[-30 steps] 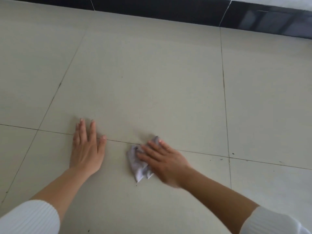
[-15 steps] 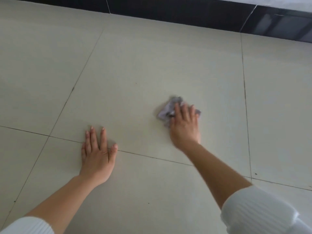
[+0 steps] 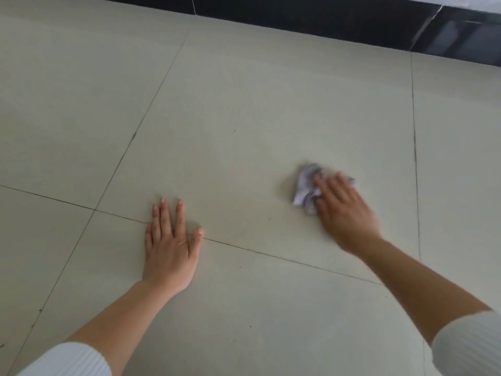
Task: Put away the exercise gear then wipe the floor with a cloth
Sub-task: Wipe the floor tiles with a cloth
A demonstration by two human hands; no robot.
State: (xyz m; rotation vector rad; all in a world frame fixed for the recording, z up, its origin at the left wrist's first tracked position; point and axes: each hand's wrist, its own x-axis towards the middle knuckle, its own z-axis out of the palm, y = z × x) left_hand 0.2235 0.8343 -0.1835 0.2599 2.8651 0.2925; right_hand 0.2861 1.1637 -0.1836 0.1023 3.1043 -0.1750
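Flat hands: left (image 3: 169, 248) on floor (image 3: 244, 104), right (image 3: 344, 210) on cloth (image 3: 306, 185)

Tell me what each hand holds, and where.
Right hand presses the crumpled pale lilac cloth at its right side, from above; left hand holds nothing.

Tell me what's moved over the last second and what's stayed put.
The right hand pushed the cloth away from the person and rightward, from beside the left hand across the grout line onto the far tile. It presses it there now, blurred. Nothing was picked up or let go. The left hand stays flat on the floor, across the grout line.
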